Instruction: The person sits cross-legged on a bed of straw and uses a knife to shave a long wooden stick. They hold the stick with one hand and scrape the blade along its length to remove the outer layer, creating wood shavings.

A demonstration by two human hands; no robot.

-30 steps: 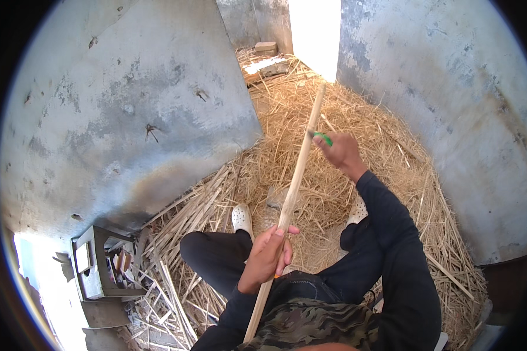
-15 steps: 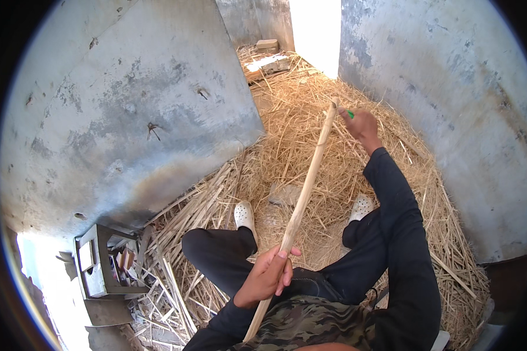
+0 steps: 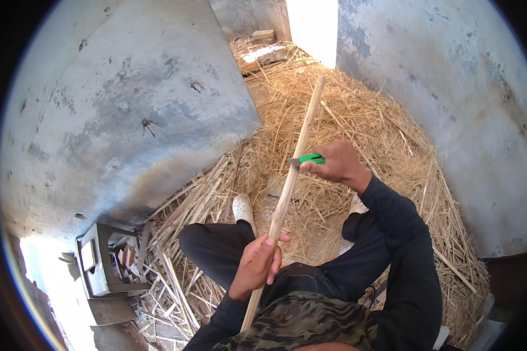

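Observation:
A long pale wooden stick [image 3: 301, 137] slants from my lap up and away, its far end above the shavings. My left hand [image 3: 256, 262] is wrapped round its lower part, close to my lap. In my right hand [image 3: 339, 164] is a green-handled utility knife [image 3: 311, 158], gripped in closed fingers. Its blade lies against the stick, roughly midway along the length beyond my left hand. The stick's near end rests by my camouflage-patterned shirt [image 3: 298, 319].
Straw-like wood shavings [image 3: 386, 140] cover the floor. Longer split strips [image 3: 181, 216] lie at the left, beside a small open-fronted box [image 3: 114, 263] with things in it. Worn grey walls [image 3: 134, 88] rise on both sides. Bricks [image 3: 264, 36] sit by the bright gap at the back.
My right hand has come down along the stick toward me, bringing the knife from near its far end to its middle. The left hand stays wrapped round the stick, which has tilted slightly left.

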